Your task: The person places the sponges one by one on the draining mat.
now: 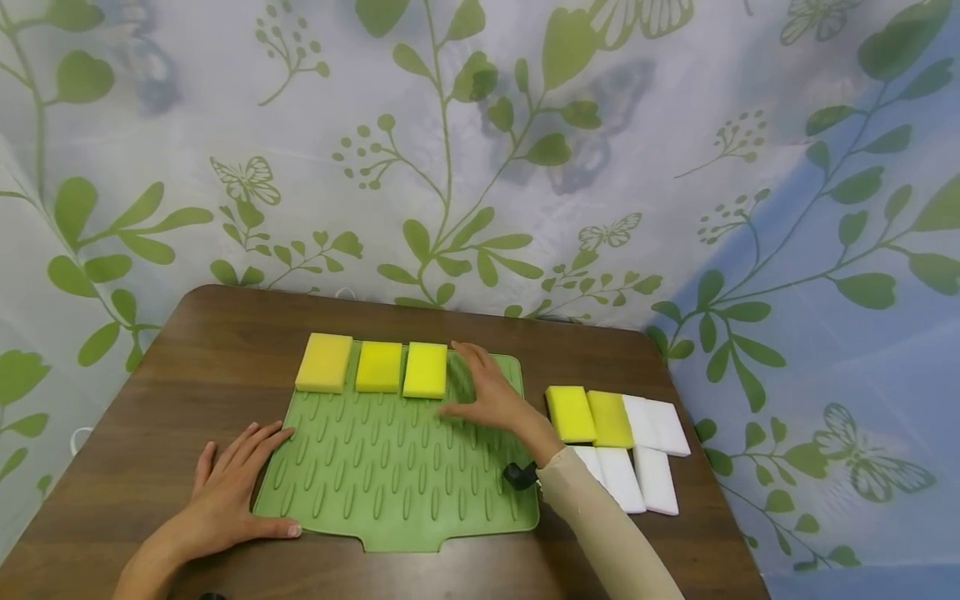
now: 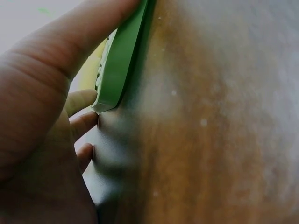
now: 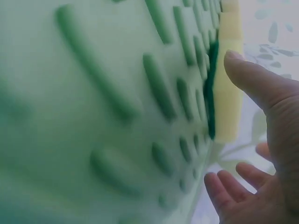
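A green ridged mat (image 1: 405, 475) lies on the brown table. Along its far edge three yellow sponges stand in a row: a paler one (image 1: 325, 363) at the left, a middle one (image 1: 378, 367) and a brighter one (image 1: 425, 371). My right hand (image 1: 491, 396) is just right of the brighter sponge, thumb and fingers spread with nothing between them; in the right wrist view a gap shows below the thumb. My left hand (image 1: 228, 496) rests at the mat's left edge, fingers extended; the left wrist view shows its fingertips near the mat's green rim (image 2: 119, 65).
Right of the mat lie two more yellow sponges (image 1: 570, 414) and several white sponges (image 1: 656, 479) in a loose group. A curtain (image 1: 450, 167) with leaves and butterflies hangs behind the table (image 1: 225, 333). A small black object (image 1: 519, 476) sits by the right wrist.
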Tool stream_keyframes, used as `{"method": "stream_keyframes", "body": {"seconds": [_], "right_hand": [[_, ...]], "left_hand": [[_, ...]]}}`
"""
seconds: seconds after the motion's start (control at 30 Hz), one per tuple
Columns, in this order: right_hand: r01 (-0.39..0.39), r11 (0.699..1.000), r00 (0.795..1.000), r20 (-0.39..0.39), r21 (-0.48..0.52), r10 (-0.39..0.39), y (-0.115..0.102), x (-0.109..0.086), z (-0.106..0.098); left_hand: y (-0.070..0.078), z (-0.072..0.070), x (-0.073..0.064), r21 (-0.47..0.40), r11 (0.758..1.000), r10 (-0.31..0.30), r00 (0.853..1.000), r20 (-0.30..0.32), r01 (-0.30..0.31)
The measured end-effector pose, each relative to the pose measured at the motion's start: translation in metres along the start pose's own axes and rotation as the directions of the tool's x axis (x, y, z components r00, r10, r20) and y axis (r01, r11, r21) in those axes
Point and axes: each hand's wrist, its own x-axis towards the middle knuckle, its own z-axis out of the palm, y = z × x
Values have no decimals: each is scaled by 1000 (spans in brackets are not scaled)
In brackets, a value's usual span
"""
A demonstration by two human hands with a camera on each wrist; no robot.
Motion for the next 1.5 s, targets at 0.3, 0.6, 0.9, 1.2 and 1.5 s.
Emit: {"method": "stream_keyframes", "body": {"seconds": [0.3, 0.6, 0.9, 1.2, 1.5], "right_hand": [[-48, 999, 995, -90, 22, 50, 26, -32, -38], [-124, 992, 976, -185, -20, 118, 67, -78, -76], [-212, 976, 959, -201, -49, 198, 99, -115, -88], [-290, 955, 948, -153, -63, 278, 114, -137, -89], [-272, 954, 956, -143, -123, 255, 123, -137, -84]], "left_hand": [[-1, -2, -1, 4, 1000, -2, 1000, -1, 2], [0, -1, -1, 13, 1000, 10, 1000, -14, -10], [-2, 0, 0, 13, 1000, 2, 1000, -8, -2], [-1, 3, 1, 17, 1000, 2, 1000, -5, -1], [-1, 2, 2, 10, 1000, 1, 1000, -1, -1]]}}
